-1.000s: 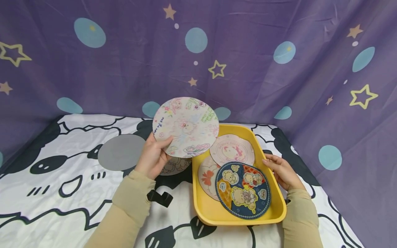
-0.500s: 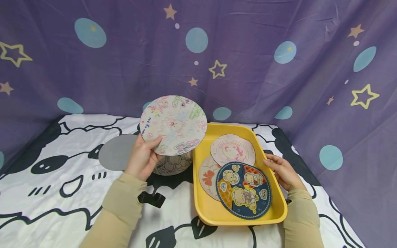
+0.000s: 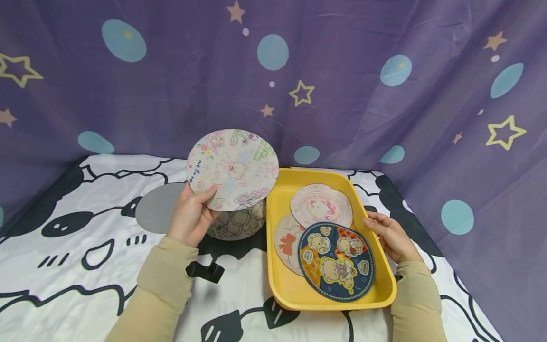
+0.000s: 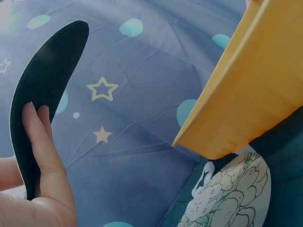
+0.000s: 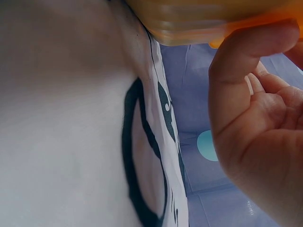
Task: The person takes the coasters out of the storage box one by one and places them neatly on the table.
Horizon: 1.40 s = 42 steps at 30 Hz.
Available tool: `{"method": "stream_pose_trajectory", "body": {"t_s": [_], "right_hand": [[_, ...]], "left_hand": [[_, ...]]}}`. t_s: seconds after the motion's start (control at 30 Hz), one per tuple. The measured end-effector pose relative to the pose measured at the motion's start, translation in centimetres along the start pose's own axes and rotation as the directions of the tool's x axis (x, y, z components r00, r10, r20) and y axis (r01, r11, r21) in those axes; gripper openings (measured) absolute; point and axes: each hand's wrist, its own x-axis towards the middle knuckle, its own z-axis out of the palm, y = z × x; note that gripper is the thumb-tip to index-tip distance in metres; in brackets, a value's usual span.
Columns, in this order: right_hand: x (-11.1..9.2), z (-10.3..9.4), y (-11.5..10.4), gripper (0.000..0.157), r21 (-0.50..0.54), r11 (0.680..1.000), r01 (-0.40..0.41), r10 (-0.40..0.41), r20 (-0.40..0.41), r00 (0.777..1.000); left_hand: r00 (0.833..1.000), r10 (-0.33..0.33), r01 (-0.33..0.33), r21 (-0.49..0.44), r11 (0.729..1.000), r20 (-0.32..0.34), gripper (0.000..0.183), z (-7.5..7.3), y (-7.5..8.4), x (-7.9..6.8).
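In my left hand (image 3: 192,213) I hold up a round white mouse pad (image 3: 235,166) with pink, green and purple doodles, thumb on its face. Its dark textured back (image 4: 47,71) shows in the left wrist view, with fingers lying against it. My right hand (image 3: 391,237) is at the right rim of a yellow tray (image 3: 278,285), its thumb bent against the rim. In the tray lie a pink round mat (image 3: 320,202), a pale mat with a red bow (image 3: 287,242) and, overlapping both, a dark blue bear mat (image 3: 342,280).
Left of the tray, a mat with line-drawn bears (image 3: 241,225) lies on the cloth, partly covered by the held pad in view. Farther left is a plain grey round mat (image 3: 155,209). A purple curtain (image 3: 192,61) hangs behind the black-and-white cloth (image 3: 239,299).
My left hand has carried the doodled mouse pad leftward, away from above the tray, and slightly up. More of the line-drawn mat now shows. The right hand stays at the tray rim.
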Motion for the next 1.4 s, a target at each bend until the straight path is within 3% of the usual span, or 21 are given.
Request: {"method": "stream_pose_trajectory", "body": {"t_s": [0.37, 0.7, 0.83, 1.07, 1.23, 1.4], "right_hand": [[0.0, -0.1, -0.2, 0.044, 0.022, 1.0, 0.006, -0.006, 0.009, 1.0], [-0.1, 0.1, -0.2, 0.042, 0.029, 1.0, 0.003, -0.003, 0.016, 1.0], [-0.1, 0.1, -0.3, 0.041, 0.034, 0.999, 0.0, -0.001, 0.017, 1.0], [-0.2, 0.1, -0.3, 0.045, 0.012, 1.0, -0.001, 0.001, 0.006, 1.0], [-0.2, 0.0, -0.2, 0.045, 0.016, 1.0, -0.007, 0.007, 0.008, 1.0], [-0.1, -0.1, -0.1, 0.044, 0.022, 1.0, -0.01, 0.01, 0.008, 1.0]], "left_hand": [[0.998, 0.04, -0.042, -0.048, 0.998, -0.041, 0.034, -0.9, 1.0, 0.2], [0.988, 0.136, -0.147, -0.158, 0.976, -0.08, 0.042, -2.8, 3.1, -0.1], [0.973, 0.186, -0.21, -0.193, 0.958, -0.135, 0.045, -3.8, 4.3, -0.5], [0.951, 0.215, -0.265, -0.232, 0.936, -0.22, 0.049, -5.1, 5.3, -0.7], [0.92, 0.242, -0.31, -0.197, 0.93, -0.31, 0.05, -5.6, 5.4, -0.6], [0.888, 0.255, -0.356, -0.22, 0.908, -0.383, 0.05, -6.3, 5.7, -0.3]]}}
